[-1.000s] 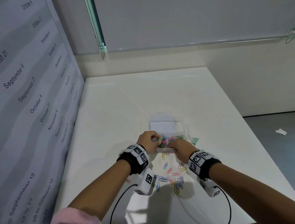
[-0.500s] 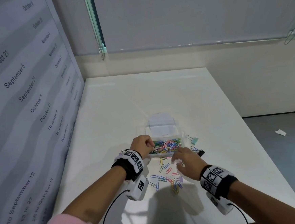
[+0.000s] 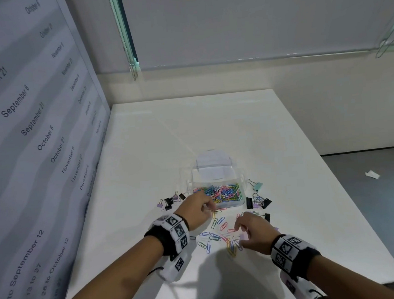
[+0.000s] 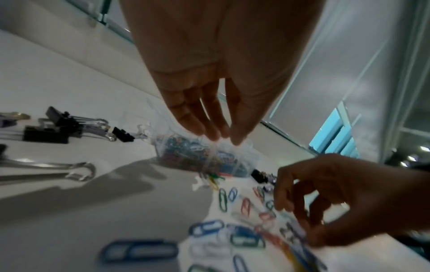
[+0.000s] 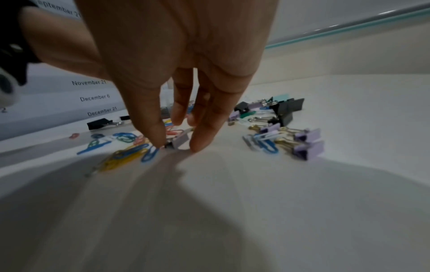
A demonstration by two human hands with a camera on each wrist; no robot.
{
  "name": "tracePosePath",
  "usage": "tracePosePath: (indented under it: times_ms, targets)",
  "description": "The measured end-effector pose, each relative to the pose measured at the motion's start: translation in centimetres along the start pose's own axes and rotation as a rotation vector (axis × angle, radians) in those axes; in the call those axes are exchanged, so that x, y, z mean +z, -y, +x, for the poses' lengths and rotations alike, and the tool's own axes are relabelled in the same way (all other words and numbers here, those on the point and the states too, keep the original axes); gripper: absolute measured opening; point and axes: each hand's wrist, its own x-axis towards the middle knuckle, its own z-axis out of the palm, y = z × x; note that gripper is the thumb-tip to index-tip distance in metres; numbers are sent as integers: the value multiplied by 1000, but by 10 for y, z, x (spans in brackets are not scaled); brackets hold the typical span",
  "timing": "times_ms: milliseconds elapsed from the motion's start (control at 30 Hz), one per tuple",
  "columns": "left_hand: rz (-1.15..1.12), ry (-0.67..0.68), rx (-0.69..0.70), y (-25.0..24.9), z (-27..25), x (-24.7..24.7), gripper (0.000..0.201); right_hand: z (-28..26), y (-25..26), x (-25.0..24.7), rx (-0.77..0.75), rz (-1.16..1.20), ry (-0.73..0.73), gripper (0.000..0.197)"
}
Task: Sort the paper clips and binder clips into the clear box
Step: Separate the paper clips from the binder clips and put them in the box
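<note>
The clear box (image 3: pixel 239 201) sits mid-table with its lid open behind it and a heap of coloured paper clips (image 3: pixel 223 192) inside. Loose paper clips (image 3: pixel 213 236) lie in front of it. My left hand (image 3: pixel 208 207) hovers at the box's front left corner, fingers straight and pointing down, holding nothing (image 4: pixel 227 139). My right hand (image 3: pixel 239 235) is low over the loose clips. In the right wrist view its thumb and a finger straddle a small lilac binder clip (image 5: pixel 180 141): the thumb touches it, and the fingertip rests on the table just beside it.
Black and lilac binder clips lie left of the box (image 3: pixel 171 201) and right of it (image 3: pixel 258 201), with a mint one (image 3: pixel 258 186) further back. A date-printed panel (image 3: pixel 37 138) walls the left side. The white table (image 3: pixel 213 124) ends at an edge on the right.
My right hand has drawn back from the box and dropped over the loose clips. My left hand has pulled back from above the box to its front left corner.
</note>
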Motion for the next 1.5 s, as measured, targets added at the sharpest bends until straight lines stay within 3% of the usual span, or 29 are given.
tracePosePath:
  times_ms: [100, 167, 300, 433, 667, 767, 900, 1033, 1100, 1167, 1233, 1333, 1500]
  targets:
    - [177, 223, 43, 10, -10, 10, 34, -2, -3, 1, 12, -47, 11, 22]
    - [271, 285, 64, 14, -14, 18, 48, -2, -5, 1, 37, -64, 16, 21]
    - [289, 273, 83, 17, -13, 29, 64, -2, -15, -4, 121, -71, 0, 20]
    - [299, 236, 69, 15, -5, 37, 71, 3, -13, -7, 108, -103, -20, 31]
    - [465, 225, 131, 14, 10, 53, 65, 22, 4, 0, 104, -122, -85, 44]
    - [524, 251, 158, 20, 4, 55, 55, 27, 10, 2, 92, -135, -60, 40]
    - [426, 235, 243, 31, -11, 48, 48, 27, 19, 3, 35, -129, 56, 31]
    - [313, 253, 195, 38, -31, 39, 62, 22, 25, 1, -33, -32, 76, 27]
    - [263, 202, 133, 42, -39, 32, 72, 18, 23, -4, -53, 11, 67, 34]
    - [224, 174, 30, 45, -43, 24, 81, 13, 18, -8, -41, -2, 100, 52]
    - [229, 197, -64, 47, -44, 18, 87, 7, 13, -7, -1, -20, 151, 74]
    - [237, 247, -100, 44, -41, 23, 87, 3, 12, 2, 33, -8, 209, 96]
    - [96, 206, -82, 31, -33, 45, 68, 11, 22, 20, 40, 78, 146, 88]
